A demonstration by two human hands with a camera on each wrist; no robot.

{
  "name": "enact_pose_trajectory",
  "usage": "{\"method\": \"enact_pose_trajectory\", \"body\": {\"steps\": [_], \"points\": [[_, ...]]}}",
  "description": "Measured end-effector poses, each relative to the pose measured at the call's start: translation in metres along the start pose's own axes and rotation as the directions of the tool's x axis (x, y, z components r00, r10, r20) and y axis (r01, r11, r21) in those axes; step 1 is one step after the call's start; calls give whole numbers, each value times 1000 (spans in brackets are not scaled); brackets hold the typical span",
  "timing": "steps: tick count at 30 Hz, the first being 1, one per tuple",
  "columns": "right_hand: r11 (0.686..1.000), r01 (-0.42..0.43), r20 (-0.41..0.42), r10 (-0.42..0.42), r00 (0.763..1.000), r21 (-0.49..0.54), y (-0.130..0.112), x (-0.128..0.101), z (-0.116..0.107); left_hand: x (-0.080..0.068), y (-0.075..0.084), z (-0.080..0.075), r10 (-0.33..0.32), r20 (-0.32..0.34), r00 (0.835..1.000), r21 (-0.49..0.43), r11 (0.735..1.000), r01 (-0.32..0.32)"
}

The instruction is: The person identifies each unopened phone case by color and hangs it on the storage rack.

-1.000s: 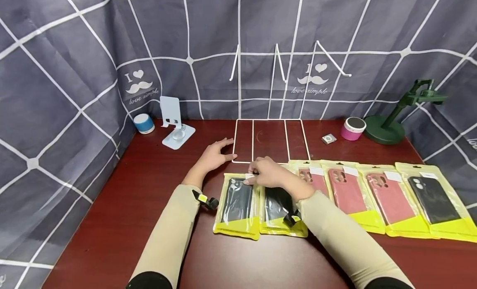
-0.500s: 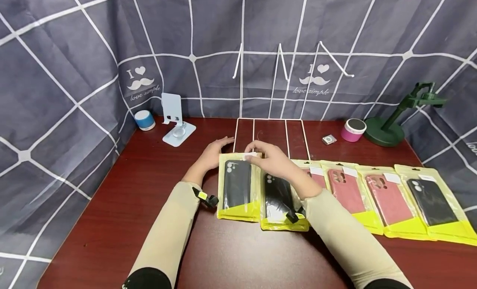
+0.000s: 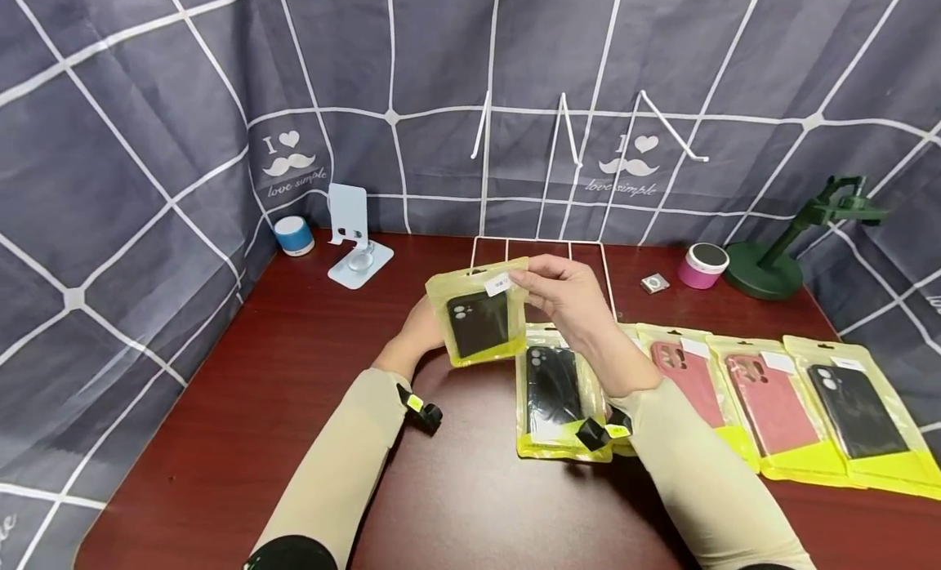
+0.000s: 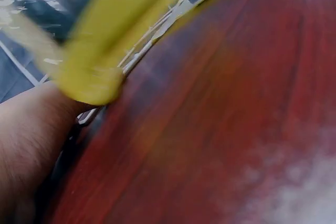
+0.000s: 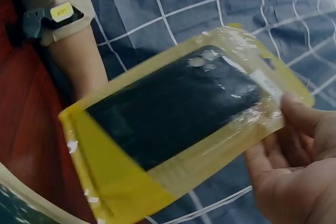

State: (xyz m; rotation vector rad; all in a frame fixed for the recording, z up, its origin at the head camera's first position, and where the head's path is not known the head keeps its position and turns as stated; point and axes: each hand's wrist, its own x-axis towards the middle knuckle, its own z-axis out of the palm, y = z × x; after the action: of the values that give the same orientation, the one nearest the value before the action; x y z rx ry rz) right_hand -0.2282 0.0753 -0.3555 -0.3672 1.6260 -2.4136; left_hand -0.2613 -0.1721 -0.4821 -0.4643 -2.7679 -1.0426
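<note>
Right hand pinches the top edge of a yellow pouch containing a black phone case, thumb and fingertips closed on the corner beside the white label. The pouch is lifted clear of the table, tilted, label end uppermost. Left hand sits behind the pouch at its 8 o'clock corner; the left wrist view shows the yellow bottom edge lying against it, but whether those fingers are closed on the pouch cannot be told.

Directly at 5 o'clock from the held pouch, a second pouch with a black case lies flat on the table, partly under the right forearm. To its 3 o'clock run further pouches in a row: two pink cases, then one black case.

At 12 o'clock, a white wire rack stands against the grey checked cloth backdrop. At 10 o'clock are a white phone stand and a blue speaker. At 2 o'clock are a pink speaker and a green stand.
</note>
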Motion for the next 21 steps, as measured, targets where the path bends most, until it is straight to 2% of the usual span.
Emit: {"method": "enact_pose_trajectory", "body": {"steps": [3, 7, 8, 14, 16, 21], "points": [[978, 169, -31, -174, 984, -125, -9, -4, 5, 5, -2, 1, 2, -10, 1000, 35, 999, -2], [896, 332, -48, -361, 932, -295, -26, -4, 13, 12, -1, 2, 23, 16, 1000, 138, 990, -25], [882, 355, -39, -385, 922, -310, -32, -2, 15, 13, -1, 2, 34, 22, 999, 143, 989, -37], [849, 439, -24, -465, 885, -295, -65, 21, 35, 20, 4, -4, 71, 45, 996, 197, 977, -78], [839, 456, -49, -490, 870, -298, -72, 29, 42, 19, 5, -3, 50, 66, 997, 212, 975, -63], [831, 466, -118, -518, 847, -304, -75, 43, 55, 13, 7, -3, -23, 110, 994, 183, 983, 2]]}}
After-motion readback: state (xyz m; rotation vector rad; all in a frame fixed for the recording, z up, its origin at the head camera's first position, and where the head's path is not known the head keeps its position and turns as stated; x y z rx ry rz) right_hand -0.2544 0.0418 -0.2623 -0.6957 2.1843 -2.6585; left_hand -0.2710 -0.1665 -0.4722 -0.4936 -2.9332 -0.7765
